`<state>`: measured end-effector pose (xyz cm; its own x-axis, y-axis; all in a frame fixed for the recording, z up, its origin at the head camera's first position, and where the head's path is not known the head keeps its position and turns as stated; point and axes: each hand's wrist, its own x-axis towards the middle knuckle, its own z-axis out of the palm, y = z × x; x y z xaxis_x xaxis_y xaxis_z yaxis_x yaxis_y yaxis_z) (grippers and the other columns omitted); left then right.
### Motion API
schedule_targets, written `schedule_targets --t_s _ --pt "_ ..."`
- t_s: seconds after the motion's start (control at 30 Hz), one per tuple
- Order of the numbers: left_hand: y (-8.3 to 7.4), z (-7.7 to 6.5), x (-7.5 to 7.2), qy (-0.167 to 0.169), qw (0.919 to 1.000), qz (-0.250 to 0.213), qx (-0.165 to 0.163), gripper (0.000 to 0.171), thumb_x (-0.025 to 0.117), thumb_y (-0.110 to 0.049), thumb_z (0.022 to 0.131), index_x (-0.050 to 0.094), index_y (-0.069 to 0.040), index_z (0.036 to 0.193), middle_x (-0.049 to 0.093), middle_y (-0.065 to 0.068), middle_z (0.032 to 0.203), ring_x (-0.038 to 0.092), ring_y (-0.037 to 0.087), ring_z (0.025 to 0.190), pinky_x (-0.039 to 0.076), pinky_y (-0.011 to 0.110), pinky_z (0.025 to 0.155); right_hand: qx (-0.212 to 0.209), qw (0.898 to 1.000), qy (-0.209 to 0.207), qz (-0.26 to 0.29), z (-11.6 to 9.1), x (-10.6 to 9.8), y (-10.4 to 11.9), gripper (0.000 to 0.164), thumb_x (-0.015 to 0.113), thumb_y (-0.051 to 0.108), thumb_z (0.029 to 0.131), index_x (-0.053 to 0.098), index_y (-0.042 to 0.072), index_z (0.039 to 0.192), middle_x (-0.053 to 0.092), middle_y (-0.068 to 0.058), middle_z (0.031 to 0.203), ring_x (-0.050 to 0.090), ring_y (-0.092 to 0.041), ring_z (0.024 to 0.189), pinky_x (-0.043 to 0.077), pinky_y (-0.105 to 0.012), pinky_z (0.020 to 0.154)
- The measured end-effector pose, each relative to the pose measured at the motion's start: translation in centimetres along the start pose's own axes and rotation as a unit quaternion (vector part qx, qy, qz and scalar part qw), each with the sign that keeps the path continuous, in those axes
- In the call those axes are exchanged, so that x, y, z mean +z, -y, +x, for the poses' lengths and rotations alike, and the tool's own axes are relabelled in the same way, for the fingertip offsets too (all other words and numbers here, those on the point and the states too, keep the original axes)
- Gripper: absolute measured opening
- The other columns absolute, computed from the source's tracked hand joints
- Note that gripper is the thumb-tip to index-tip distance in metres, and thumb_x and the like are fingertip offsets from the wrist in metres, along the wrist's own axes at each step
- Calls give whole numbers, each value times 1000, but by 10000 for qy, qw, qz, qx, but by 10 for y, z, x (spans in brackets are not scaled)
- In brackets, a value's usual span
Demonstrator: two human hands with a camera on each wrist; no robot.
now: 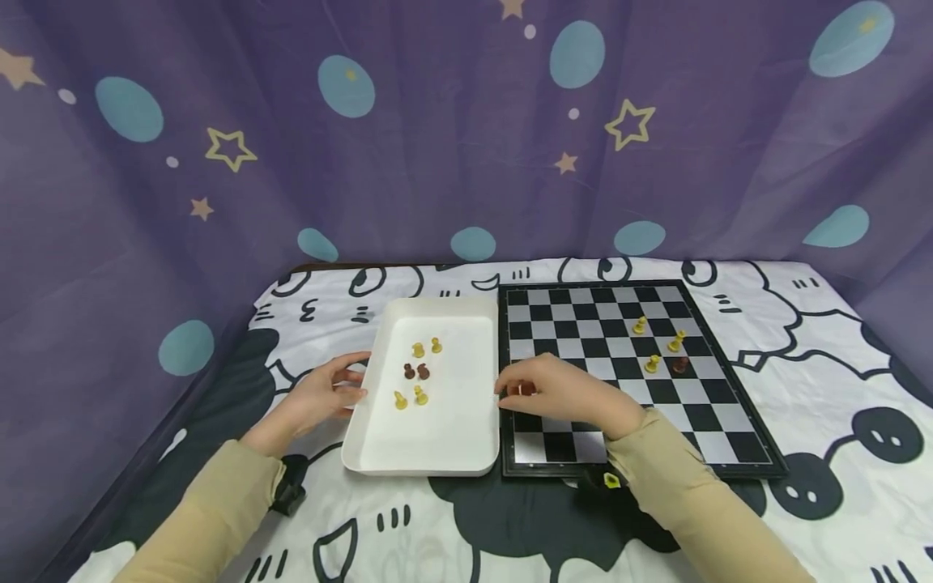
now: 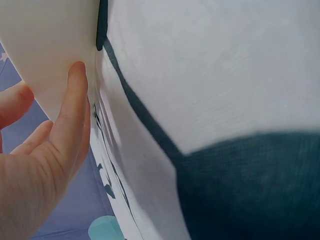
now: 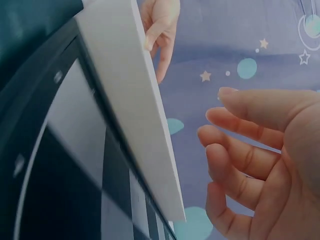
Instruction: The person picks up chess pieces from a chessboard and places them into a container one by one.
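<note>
Spread, the left hand touched the outer wall of a shallow white rectangular tray; the right hand was loosely bent near its opposite side, pinching nothing visible.

Set just left of a black-framed, black-and-silver chequered board, the tray held four small yellow chess pieces and two dark brown chess pieces; three yellow pieces and one brown piece were on the squares. Judging by the hands, the step looked like steadying the tray; the next move seemed to call for even contact from both sides, keeping it level.
</note>
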<state>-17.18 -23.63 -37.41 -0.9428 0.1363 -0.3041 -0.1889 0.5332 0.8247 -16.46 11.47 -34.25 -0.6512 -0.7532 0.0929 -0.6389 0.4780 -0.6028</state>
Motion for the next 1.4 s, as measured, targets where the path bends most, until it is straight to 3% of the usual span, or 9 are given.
schedule_targets --t_s 0.17,0.43,0.63,0.8,0.97,1.3,1.4 --pt "1 0 1 -3 10000 -12 -31 63 57 -5 94 27 -10 149 46 25 130 62 25 100 56 41 78 190 9998 -51 -95 -14 -7 -6 17 64 18 91 69 8 105 64 6 81 48 -3 64 46 -21 58" --pt "0 1 2 -29 9999 31 -108 64 58 -5 93 28 -11 149 46 24 129 62 25 101 56 41 79 508 9981 -156 -322 -41 -21 -19 17 64 17 90 69 9 105 69 4 94 53 -3 73 47 -22 62" --pt "0 1 2 -47 9999 33 -118 64 58 -5 93 28 -11 149 46 24 129 61 26 101 56 41 79 697 9961 -276 -467 -59 -30 -26 16 65 18 90 70 10 102 65 8 84 50 -2 68 46 -22 60" --pt "1 1 2 -56 9999 14 -142 64 58 -4 93 28 -10 149 46 24 129 61 27 102 56 41 79 936 9933 -435 -522 -74 -42 -31 15 65 16 89 70 9 102 66 8 84 56 -3 74 50 -25 65" --pt "-1 0 2 -90 9998 36 -162 64 58 -4 93 28 -10 149 46 24 129 61 27 102 56 42 79 1234 9865 -768 -759 -88 -54 -35 16 66 15 89 69 9 103 66 7 84 57 -5 74 50 -26 65" --pt "1 1 2 -71 9999 1 -99 63 58 -4 93 28 -11 149 46 25 129 61 26 101 56 41 79 1371 9687 -1606 -1306 -107 -79 -57 19 68 11 87 69 5 105 67 3 83 58 -9 72 50 -27 64" --pt "1 0 2 -71 9999 18 -70 63 58 -5 93 28 -11 149 46 24 128 62 25 100 56 40 78 1554 9636 -1675 -1386 -111 -86 -64 21 68 11 87 68 4 107 67 0 84 59 -11 73 50 -30 64"
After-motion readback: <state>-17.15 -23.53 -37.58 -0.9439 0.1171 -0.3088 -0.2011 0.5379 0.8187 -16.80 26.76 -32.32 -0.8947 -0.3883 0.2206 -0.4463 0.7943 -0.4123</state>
